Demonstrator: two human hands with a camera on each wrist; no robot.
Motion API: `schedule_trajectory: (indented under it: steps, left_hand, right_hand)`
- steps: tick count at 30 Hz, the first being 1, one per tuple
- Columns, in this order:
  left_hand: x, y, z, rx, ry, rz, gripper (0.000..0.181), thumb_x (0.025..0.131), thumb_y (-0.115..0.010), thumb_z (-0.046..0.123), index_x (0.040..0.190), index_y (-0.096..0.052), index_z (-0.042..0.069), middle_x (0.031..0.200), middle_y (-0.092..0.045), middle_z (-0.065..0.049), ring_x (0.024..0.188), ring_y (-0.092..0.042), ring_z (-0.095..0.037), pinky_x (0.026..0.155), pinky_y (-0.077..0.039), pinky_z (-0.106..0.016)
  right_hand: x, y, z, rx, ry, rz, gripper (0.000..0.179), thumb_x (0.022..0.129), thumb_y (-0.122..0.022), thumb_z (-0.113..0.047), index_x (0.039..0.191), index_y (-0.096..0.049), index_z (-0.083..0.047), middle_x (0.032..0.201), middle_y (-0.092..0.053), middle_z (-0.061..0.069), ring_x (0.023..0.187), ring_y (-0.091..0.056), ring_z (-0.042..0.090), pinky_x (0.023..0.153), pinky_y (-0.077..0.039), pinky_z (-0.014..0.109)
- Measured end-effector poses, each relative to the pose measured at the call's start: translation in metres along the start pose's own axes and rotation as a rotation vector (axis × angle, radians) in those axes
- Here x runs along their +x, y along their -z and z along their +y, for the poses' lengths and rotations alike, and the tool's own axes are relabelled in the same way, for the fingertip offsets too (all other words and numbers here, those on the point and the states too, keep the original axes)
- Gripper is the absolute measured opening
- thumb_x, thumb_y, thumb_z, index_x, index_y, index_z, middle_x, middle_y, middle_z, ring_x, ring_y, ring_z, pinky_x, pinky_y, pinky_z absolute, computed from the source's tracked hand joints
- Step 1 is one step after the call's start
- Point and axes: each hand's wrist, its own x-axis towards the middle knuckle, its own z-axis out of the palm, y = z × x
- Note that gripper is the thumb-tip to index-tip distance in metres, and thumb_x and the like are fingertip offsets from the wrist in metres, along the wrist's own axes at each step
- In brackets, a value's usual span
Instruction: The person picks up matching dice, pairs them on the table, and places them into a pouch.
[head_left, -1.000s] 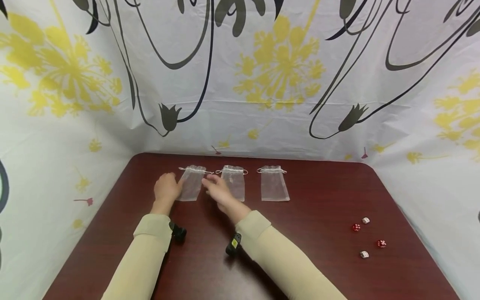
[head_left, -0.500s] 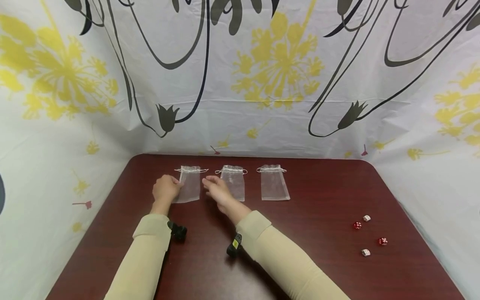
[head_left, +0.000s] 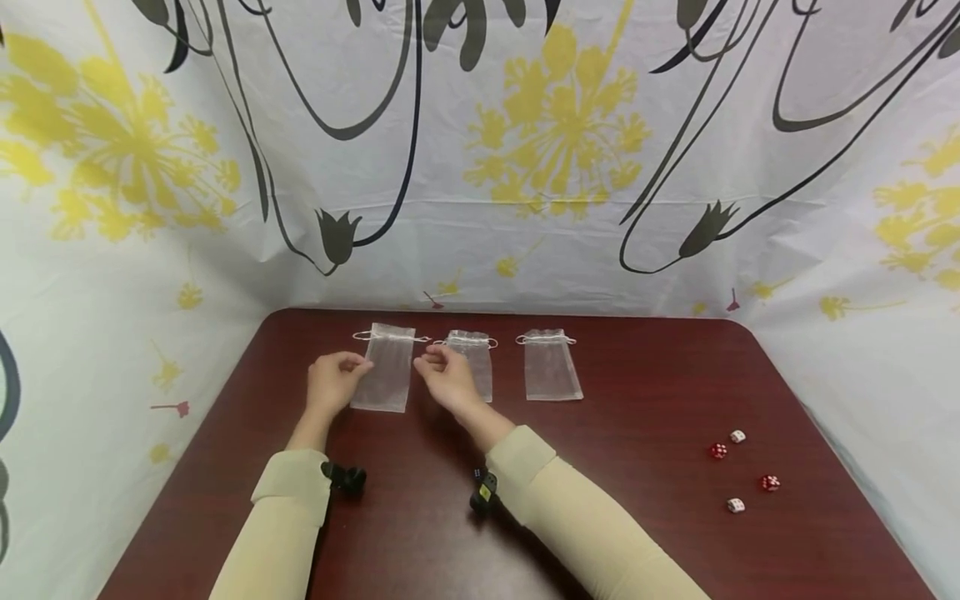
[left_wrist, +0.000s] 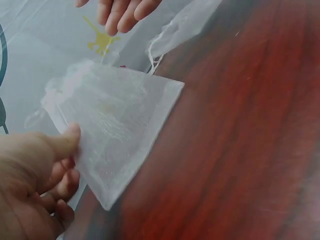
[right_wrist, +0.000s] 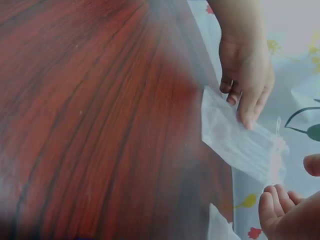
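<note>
Drawstring pouch (head_left: 389, 375), sheer white, leftmost of three, and my left hand (head_left: 332, 385) has its left edge pinched between thumb and fingers! My right hand (head_left: 450, 379), fingers loosely bent, holding nothing, is just off its right side, partly hiding the middle pouch (head_left: 482, 371). Four dice (head_left: 770, 482) sit well apart, rightward on the table (head_left: 645, 417).

The table (head_left: 420, 542) fills the lower frame; two bags (head_left: 552, 371) lie near the centre, two red dice (head_left: 770, 482) and two white dice (head_left: 736, 505) lower right.
</note>
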Motion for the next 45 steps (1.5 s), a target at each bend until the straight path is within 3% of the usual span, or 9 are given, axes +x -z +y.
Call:
schedule_trajectory:
  steps: [8,14,24,34,41,45]
  left_hand:
    - [-0.018,-0.007,0.015,-0.191,-0.010,0.040,0.024,0.092,-0.078,0.029,0.097,-0.077,0.006,0.092,-0.076,-0.011,0.080,-0.071,-0.024,0.071,-0.054,-0.034]
    - [-0.029,-0.002,0.036,-0.293,0.008,0.053,0.020,0.091,-0.079,0.025,0.096,-0.077,0.006,0.089,-0.076,-0.009,0.076,-0.068,-0.017,0.066,-0.051,-0.028]
    - [-0.052,-0.006,0.063,-0.352,-0.026,0.031,0.017,0.089,-0.080,0.023,0.093,-0.077,0.007,0.081,-0.074,-0.005,0.072,-0.063,-0.017,0.067,-0.049,-0.027]
    - [-0.067,-0.017,0.079,-0.390,-0.097,0.009,0.014,0.088,-0.081,0.023,0.091,-0.077,0.010,0.079,-0.072,-0.002,0.070,-0.061,-0.017,0.063,-0.048,-0.025]
    - [-0.079,-0.024,0.089,-0.442,-0.130,-0.022,0.010,0.088,-0.080,0.018,0.088,-0.076,0.009,0.077,-0.070,0.000,0.068,-0.057,-0.015,0.060,-0.046,-0.024]
    - [-0.085,-0.028,0.094,-0.471,-0.159,-0.038,0.007,0.088,-0.080,0.015,0.087,-0.076,0.010,0.077,-0.071,0.001,0.068,-0.058,-0.014,0.060,-0.047,-0.024]
  right_hand:
    - [-0.011,0.029,0.001,-0.073,0.041,0.036,0.033,0.095,-0.071,-0.018,0.122,-0.069,0.002,0.110,-0.073,0.015,0.103,-0.070,0.029,0.091,-0.057,0.036]
    - [-0.024,0.050,0.000,-0.111,0.144,0.039,0.032,0.093,-0.074,-0.020,0.118,-0.071,0.001,0.105,-0.075,0.014,0.099,-0.072,0.028,0.089,-0.058,0.035]
    - [-0.044,0.080,-0.002,-0.089,0.172,0.001,0.031,0.094,-0.073,-0.017,0.117,-0.070,0.003,0.105,-0.074,0.013,0.098,-0.070,0.026,0.092,-0.056,0.038]
    - [-0.063,0.113,0.000,-0.066,0.174,-0.007,0.029,0.094,-0.074,-0.011,0.118,-0.069,0.004,0.107,-0.073,0.017,0.103,-0.069,0.029,0.092,-0.056,0.038]
    - [-0.089,0.129,-0.029,-0.087,0.159,-0.060,0.033,0.094,-0.071,-0.004,0.122,-0.063,0.012,0.112,-0.070,0.026,0.108,-0.067,0.035,0.096,-0.054,0.040]
    - [-0.088,0.137,-0.017,-0.073,0.165,-0.047,0.034,0.094,-0.071,-0.004,0.124,-0.063,0.010,0.115,-0.069,0.026,0.110,-0.066,0.035,0.098,-0.053,0.040]
